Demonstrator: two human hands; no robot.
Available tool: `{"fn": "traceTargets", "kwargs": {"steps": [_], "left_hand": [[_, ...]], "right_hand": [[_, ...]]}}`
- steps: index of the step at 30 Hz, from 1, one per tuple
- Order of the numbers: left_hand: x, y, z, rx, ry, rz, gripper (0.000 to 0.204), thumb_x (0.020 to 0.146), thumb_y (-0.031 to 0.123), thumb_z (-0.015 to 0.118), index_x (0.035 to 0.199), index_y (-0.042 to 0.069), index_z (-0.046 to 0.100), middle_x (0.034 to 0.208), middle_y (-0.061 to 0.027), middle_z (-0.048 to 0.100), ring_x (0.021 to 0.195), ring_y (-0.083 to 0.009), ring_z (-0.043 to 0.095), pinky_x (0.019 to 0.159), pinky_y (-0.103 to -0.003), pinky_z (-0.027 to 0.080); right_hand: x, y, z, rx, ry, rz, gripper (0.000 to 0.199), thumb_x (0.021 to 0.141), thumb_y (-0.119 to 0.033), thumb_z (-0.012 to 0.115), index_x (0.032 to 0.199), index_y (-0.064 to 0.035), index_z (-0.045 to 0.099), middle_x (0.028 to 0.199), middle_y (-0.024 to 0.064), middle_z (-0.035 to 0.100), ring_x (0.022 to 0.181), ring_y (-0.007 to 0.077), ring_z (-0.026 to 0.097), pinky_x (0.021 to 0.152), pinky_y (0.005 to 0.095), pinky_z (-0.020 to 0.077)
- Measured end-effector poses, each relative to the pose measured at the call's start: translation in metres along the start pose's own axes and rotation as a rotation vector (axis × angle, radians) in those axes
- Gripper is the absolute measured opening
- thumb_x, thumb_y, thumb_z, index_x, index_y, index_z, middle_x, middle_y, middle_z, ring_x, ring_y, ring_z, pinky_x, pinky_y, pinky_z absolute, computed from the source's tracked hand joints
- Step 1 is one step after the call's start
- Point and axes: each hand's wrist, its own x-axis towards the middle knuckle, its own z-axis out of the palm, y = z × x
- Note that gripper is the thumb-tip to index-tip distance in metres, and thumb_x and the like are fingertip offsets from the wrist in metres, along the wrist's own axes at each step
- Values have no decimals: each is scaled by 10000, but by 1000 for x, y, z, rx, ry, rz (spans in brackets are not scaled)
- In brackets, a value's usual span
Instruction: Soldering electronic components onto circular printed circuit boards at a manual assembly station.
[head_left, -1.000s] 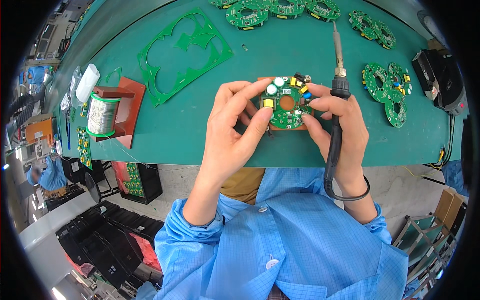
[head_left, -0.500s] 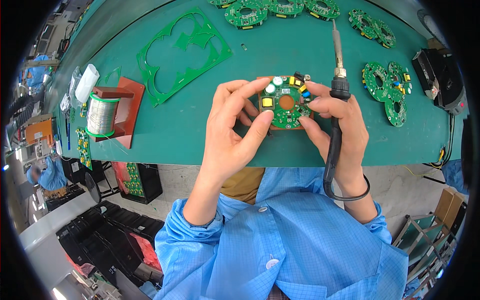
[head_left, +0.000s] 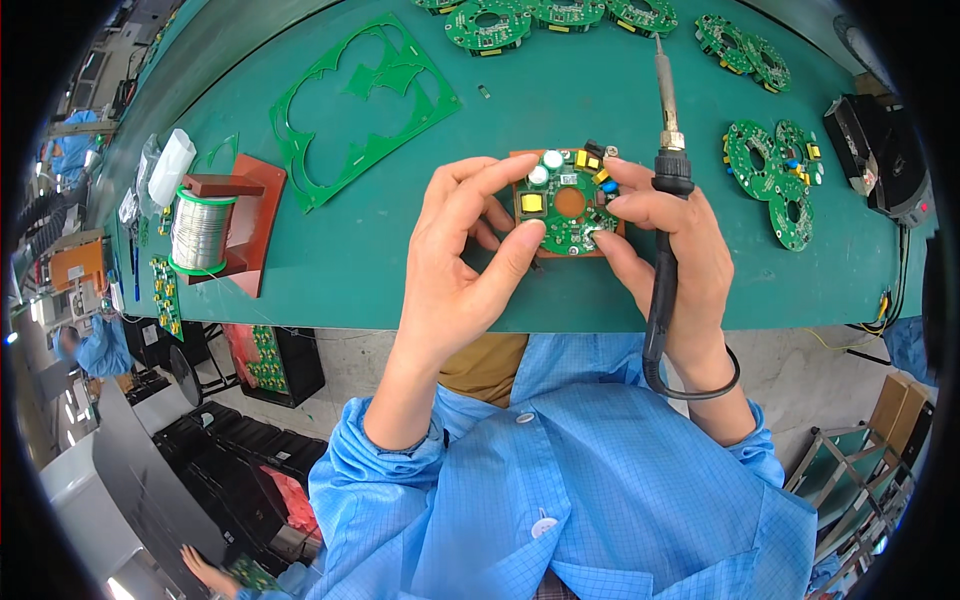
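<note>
Between my hands lies a round green circuit board (head_left: pixel 552 236) with a hole in its middle and yellow, white, black and blue parts. Under it a reddish-brown square base (head_left: pixel 519 170) shows at the edges. My left hand (head_left: pixel 463 245) grips the board's left side, with thumb and index finger at its rim. My right hand (head_left: pixel 690 255) holds a soldering iron (head_left: pixel 664 255) upright against its fingers, tip pointing to the far side. The thumb and fingertips of that same hand rest at the board's right edge.
Solder wire spool (head_left: pixel 201 235) on a red-brown stand (head_left: pixel 262 215) at left. A cut-out green panel frame (head_left: pixel 300 185) lies behind it. More round boards (head_left: pixel 487 28) line the far edge and right side (head_left: pixel 750 160). A black box-shaped device (head_left: pixel 877 150) stands far right.
My hands, the board and the soldering iron hold nearly the same pose; the view has shifted slightly. At the lower left, another person's hand and a green board have come into view.
</note>
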Motion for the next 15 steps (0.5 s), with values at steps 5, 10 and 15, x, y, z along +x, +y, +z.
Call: {"fn": "traceTargets", "kwargs": {"steps": [5, 10, 15], "left_hand": [[1, -2, 0, -45, 7, 3, 410, 809, 38, 662, 1215, 56, 608, 1148, -100, 535, 735, -87, 539, 625, -213, 457], [0, 0, 0, -7, 0, 5, 404, 808, 27, 655, 1209, 51, 607, 1150, -94, 538, 737, -85, 535, 631, -220, 460], [1, 1, -1, -4, -13, 13, 402, 809, 25, 655, 1207, 51, 608, 1154, -94, 535, 737, -87, 537, 631, -219, 463]], "right_hand": [[2, 0, 1, 14, 0, -16, 324, 686, 13, 719, 985, -67, 622, 1078, 121, 668, 718, 234, 564, 669, 342, 465], [2, 1, 1, 13, 2, -19, 326, 684, 11, 719, 985, -69, 623, 1079, 120, 668, 735, 236, 569, 677, 345, 469], [2, -1, -1, 0, -10, -4, 334, 674, 11, 727, 981, -70, 623, 1082, 113, 668, 740, 231, 574, 674, 340, 475]]}}
